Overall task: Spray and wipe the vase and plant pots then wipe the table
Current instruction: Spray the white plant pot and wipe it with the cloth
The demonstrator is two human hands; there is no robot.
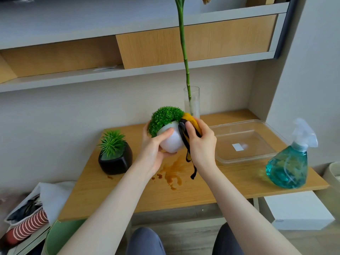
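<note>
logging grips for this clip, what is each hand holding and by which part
The left hand grips the white plant pot round its side and base, off the table. The right hand holds a yellow cloth against the pot's right side.

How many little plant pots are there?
2. A white pot with a bushy green plant is held up in the left hand over the table. A black pot with a spiky plant stands on the table, at the left.

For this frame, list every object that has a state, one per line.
white pot: lifted, tilted, gripped by left hand
yellow cloth: pressed on pot by right hand
black pot: upright on table
glass vase: upright, holds stem
spray bottle: upright, partly full
clear tray: open
brown spill: unwiped
</note>
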